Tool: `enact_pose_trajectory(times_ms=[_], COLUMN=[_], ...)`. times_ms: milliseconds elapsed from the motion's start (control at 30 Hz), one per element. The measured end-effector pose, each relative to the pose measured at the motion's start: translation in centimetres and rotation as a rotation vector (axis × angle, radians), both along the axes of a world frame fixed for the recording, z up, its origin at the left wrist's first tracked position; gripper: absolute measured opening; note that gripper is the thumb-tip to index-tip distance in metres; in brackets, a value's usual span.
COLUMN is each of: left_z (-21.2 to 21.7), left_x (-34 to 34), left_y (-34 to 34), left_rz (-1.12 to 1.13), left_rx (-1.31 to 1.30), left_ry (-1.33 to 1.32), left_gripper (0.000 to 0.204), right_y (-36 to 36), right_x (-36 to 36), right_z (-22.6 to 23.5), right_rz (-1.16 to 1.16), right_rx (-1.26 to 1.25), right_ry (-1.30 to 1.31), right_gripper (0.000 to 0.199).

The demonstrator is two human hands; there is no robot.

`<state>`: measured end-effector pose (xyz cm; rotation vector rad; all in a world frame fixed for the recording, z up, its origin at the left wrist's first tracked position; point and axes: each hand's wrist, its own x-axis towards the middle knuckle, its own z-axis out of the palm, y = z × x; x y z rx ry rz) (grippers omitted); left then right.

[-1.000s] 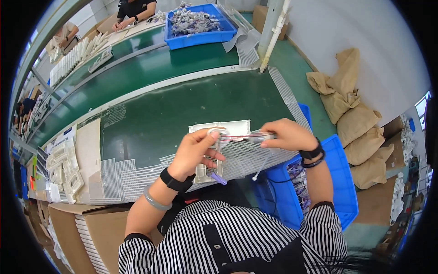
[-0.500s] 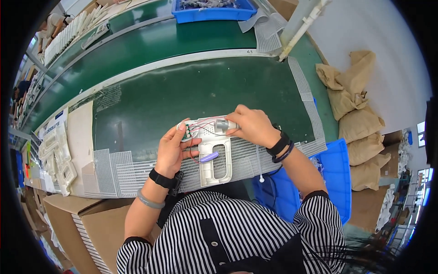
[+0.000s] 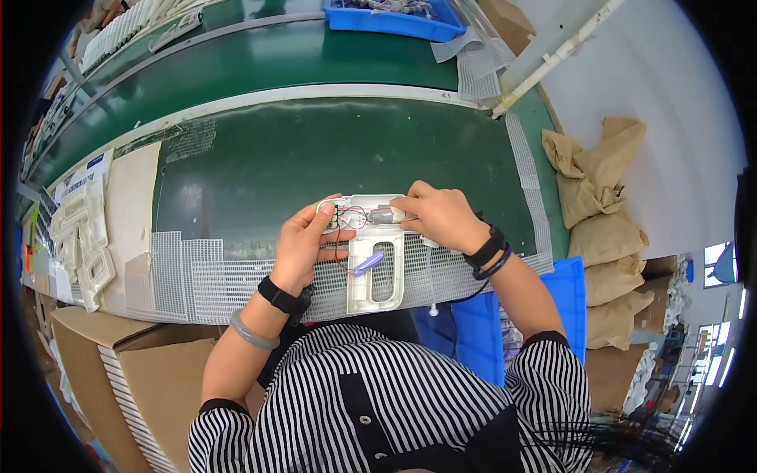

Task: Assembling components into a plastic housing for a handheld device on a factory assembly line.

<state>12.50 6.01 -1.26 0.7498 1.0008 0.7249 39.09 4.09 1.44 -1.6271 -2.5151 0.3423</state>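
Note:
A white plastic housing half [image 3: 376, 303] with a looped handle lies at the table's near edge, its hollow side up. My left hand [image 3: 298, 244] grips its left end, thumb over a small green circuit board [image 3: 335, 218]. My right hand [image 3: 445, 217] pinches a grey and white cylindrical motor [image 3: 382, 215] at the housing's upper part. Thin red and dark wires [image 3: 352, 211] curl between board and motor. A purple plastic piece [image 3: 368, 263] hangs on wires over the handle. Whether the motor is fully seated I cannot tell.
Green table [image 3: 331, 150] with mesh strips [image 3: 229, 272] along its near edge. Clear plastic trays [image 3: 83, 236] lie at left. A blue bin [image 3: 394, 21] of parts stands beyond, another blue bin [image 3: 481, 331] low at right. Brown sacks [image 3: 599, 236] are stacked right; a cardboard box [image 3: 158, 370] stands lower left.
The motor now lies lower within the housing, and the wires have bunched into loops near the board. My left thumb has shifted over the board. The view has turned slightly.

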Motion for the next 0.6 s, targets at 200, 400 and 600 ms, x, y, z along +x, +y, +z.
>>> enact_pose_trajectory(times_ms=[200,400,600], left_z=[-0.8,-0.4,3.8], left_x=[0.0,-0.6,-0.4], left_y=[-0.2,-0.4,0.2], left_rz=[-0.006,-0.166,-0.393], left_rx=[0.018,0.759,0.857], left_ry=[0.022,0.593,1.100], left_gripper=[0.042,0.032,0.018], right_y=[-1.1,-2.6,-3.6], right_x=[0.6,0.1,-0.1], right_z=[-1.1,-2.1,-3.2], right_rz=[-0.063,-0.123,-0.183], right_rx=[0.123,0.206,0.356], right_ry=[0.043,0.039,0.129], right_gripper=[0.030,0.028,0.023])
